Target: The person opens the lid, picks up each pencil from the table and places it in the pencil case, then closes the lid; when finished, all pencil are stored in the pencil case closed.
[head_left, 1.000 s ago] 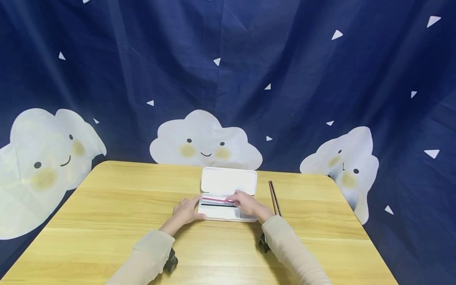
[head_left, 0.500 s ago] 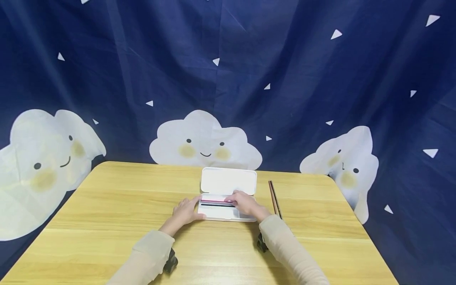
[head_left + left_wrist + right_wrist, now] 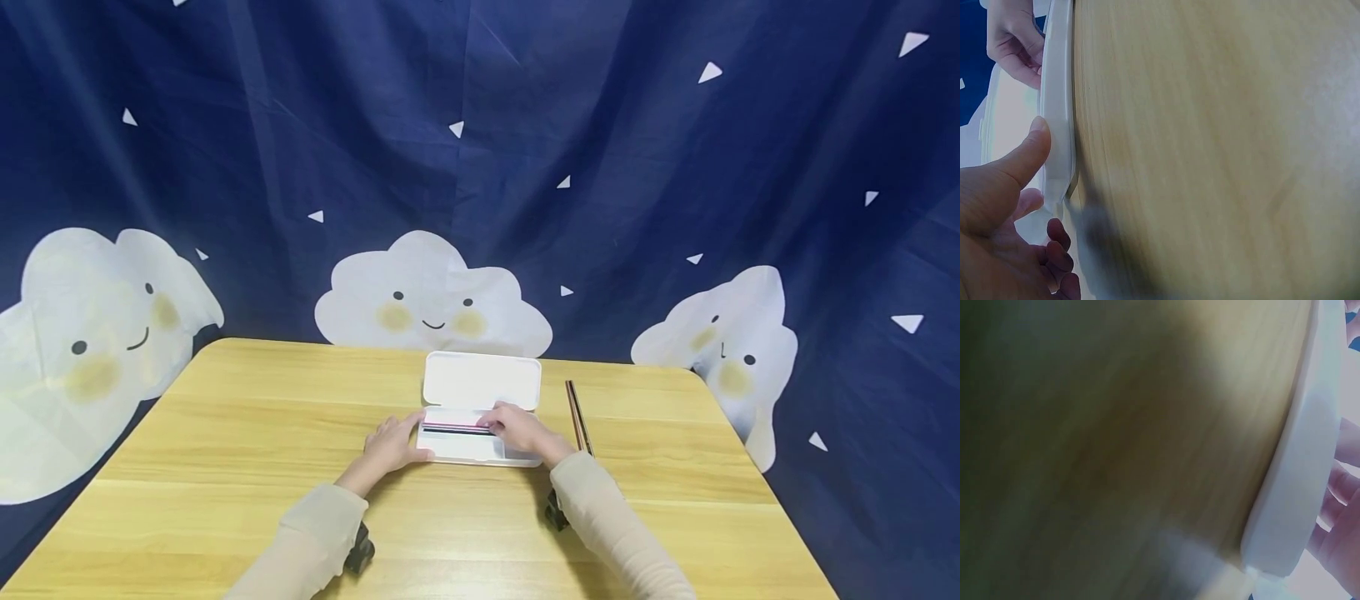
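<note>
A white pencil case lies on the table with its lid raised at the back. My left hand grips the case's left end; in the left wrist view its thumb presses the front wall. Inside the case, my right hand pinches the right end of a thin red pencil. Just in front of this one lies a dark pencil, nearly parallel to it. In the right wrist view the case wall hides part of the right hand, and the pencils do not show.
Two dark, slim pencils lie side by side on the wooden table, right of the case near my right wrist. A blue curtain with cloud prints hangs behind the table.
The red pencil's left end has come down toward the front, so the pencil now lies close to the dark one. My right hand has barely shifted; the left has stayed in place.
</note>
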A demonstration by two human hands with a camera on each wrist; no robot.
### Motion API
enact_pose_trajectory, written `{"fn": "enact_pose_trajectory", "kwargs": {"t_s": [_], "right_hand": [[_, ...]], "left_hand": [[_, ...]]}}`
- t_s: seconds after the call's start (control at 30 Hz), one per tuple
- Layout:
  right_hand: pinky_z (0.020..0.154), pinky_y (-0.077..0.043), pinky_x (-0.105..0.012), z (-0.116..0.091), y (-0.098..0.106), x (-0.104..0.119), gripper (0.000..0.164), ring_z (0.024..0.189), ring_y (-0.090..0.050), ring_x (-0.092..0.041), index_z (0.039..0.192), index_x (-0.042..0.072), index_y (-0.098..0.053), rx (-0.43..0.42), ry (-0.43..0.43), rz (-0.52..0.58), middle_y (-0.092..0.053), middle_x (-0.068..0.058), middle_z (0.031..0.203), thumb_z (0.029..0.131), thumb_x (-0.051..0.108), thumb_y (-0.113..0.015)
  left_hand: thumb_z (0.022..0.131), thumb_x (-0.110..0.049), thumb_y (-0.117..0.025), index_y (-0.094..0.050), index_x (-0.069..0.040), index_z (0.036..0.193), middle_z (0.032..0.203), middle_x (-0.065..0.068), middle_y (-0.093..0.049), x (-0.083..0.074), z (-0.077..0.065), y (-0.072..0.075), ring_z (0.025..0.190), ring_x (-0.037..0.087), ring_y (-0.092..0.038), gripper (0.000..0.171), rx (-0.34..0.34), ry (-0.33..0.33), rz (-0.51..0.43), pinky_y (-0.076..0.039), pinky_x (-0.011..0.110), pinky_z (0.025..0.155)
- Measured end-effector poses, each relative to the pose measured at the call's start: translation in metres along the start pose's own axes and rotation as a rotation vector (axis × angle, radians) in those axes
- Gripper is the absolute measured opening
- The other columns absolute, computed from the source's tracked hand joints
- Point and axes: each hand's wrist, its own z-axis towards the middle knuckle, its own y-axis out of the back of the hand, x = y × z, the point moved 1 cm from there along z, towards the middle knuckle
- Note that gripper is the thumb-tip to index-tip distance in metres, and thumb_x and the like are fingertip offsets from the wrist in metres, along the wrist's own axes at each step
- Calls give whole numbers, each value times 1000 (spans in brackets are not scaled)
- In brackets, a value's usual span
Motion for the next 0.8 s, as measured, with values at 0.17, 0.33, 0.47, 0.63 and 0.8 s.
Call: {"fn": "enact_pose_trajectory", "kwargs": {"t_s": [0.17,0.33,0.47,0.63,0.8], "right_hand": [[71,-44,-25,-3,1,-1,21,75,-53,-15,98,3,-70,-4,8,13,-60,-5,81,85,-2,-54],[72,-45,-26,-3,1,-1,20,76,-53,-15,98,4,-70,2,-32,29,-60,-5,83,86,-1,-54],[72,-44,-26,-3,2,-3,19,76,-52,-14,97,4,-70,12,-67,56,-60,-4,83,87,1,-53],[71,-44,-26,-5,6,-6,17,76,-52,-14,98,1,-68,-19,-73,119,-60,-5,83,87,3,-55],[72,-45,-26,-10,12,-10,18,77,-53,-16,100,-3,-66,-79,-76,196,-61,-9,85,86,1,-57]], "left_hand": [[70,-36,-75,-45,-14,134,117,25,-49,-1,-1,2,104,37,-45,74,-4,-5,-4,-37,49,78],[70,-37,-76,-46,-13,133,114,22,-50,-2,-2,4,100,34,-46,74,-9,-10,3,-37,47,75],[70,-37,-76,-46,-13,133,114,22,-50,-3,-2,4,100,34,-46,74,-10,-11,5,-37,47,76],[70,-37,-76,-46,-13,133,115,23,-51,-3,-2,4,102,35,-46,74,-11,-10,2,-37,48,77],[70,-36,-76,-46,-13,133,114,23,-51,-1,-1,3,102,35,-46,74,-11,-12,6,-38,49,77]]}}
